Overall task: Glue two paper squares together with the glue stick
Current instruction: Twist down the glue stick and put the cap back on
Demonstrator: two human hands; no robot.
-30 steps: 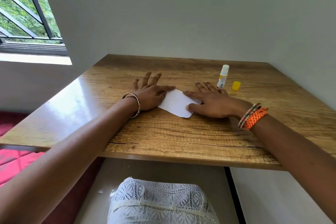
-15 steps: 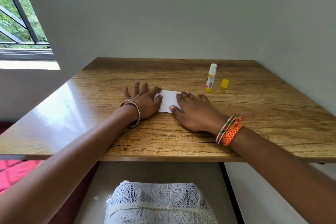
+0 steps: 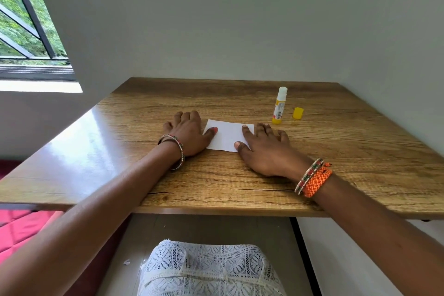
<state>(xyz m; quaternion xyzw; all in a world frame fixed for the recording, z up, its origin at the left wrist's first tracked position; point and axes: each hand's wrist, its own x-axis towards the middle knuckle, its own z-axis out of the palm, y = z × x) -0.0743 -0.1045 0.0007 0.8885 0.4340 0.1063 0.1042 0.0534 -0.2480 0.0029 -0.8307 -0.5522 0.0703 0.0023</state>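
Note:
A white paper piece point(image 3: 228, 136) lies flat on the wooden table point(image 3: 336, 163), near its middle. Whether it is one sheet or two stacked I cannot tell. My left hand point(image 3: 187, 134) rests palm down at its left edge, thumb tip on the paper. My right hand point(image 3: 266, 149) lies flat at its right edge, thumb and forefinger on the paper. Both hands have fingers spread and hold nothing. The glue stick point(image 3: 279, 106) stands upright and uncapped behind my right hand. Its yellow cap point(image 3: 298, 113) sits just to its right.
The table stands against a grey wall behind and another on the right. A barred window point(image 3: 26, 19) is at the upper left. A pink cushion point(image 3: 19, 230) lies below the table's left edge. My lap in white lace point(image 3: 206, 269) is under the near edge.
The paper has turned from a slanted position to lie square to the table edge. My hands have slid apart toward its left and right edges, uncovering more of it.

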